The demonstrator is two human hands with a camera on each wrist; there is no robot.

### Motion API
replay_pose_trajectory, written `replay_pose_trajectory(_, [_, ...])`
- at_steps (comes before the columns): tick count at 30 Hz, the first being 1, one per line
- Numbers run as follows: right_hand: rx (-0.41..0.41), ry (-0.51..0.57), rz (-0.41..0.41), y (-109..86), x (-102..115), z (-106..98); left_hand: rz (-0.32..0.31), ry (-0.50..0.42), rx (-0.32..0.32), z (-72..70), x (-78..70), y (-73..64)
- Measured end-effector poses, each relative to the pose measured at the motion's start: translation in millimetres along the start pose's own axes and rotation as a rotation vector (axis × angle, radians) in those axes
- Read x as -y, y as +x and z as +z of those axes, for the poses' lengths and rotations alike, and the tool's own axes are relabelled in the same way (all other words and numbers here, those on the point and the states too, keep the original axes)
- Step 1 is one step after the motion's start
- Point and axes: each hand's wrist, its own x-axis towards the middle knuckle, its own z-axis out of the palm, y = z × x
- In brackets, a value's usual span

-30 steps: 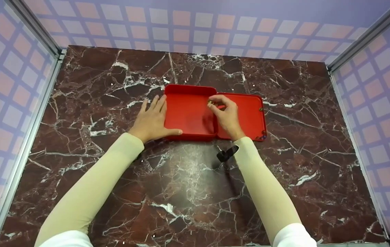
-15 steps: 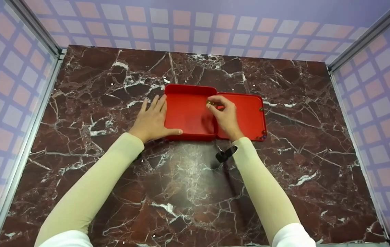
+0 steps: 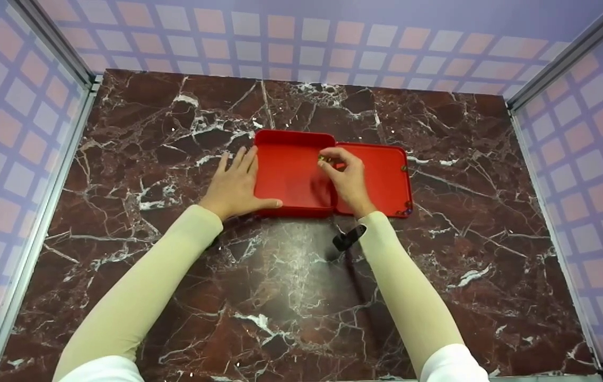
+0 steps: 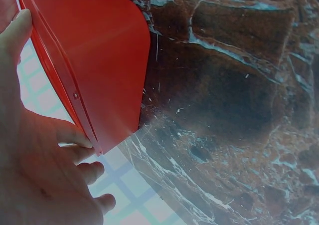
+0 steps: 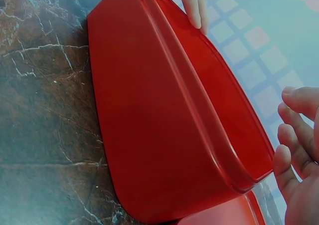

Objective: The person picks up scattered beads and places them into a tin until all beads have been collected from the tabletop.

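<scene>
While the spread left hand rests against the open, rectangular red plastic box, the right hand, pinching a small yellow-green object, should move gently

Nothing readable for you here, operator: no legible lettering, label, brand, number or sign on anything around your fingers, in any of the three views.
</scene>
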Motion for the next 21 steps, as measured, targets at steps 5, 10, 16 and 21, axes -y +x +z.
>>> replay_pose_trajectory(5, [-0.002,-0.001,0.012,0.4,-0.1,0.4,0.002,0.019,0.005,-0.8,0.1,-0.5])
replay_pose_trajectory(10, [-0.004,0.005,0.013,0.8,-0.7,0.8,0.007,0.025,0.004,-1.4,0.2,-0.6])
replay_pose_trajectory(16, [-0.008,-0.015,0.002,1.4,0.5,0.4,0.007,0.025,0.006,-1.6,0.0,-0.8])
replay_pose_trajectory(21, [-0.002,0.000,-0.005,1.5,1.2,0.2,0.005,0.021,0.005,-1.7,-0.5,-0.8])
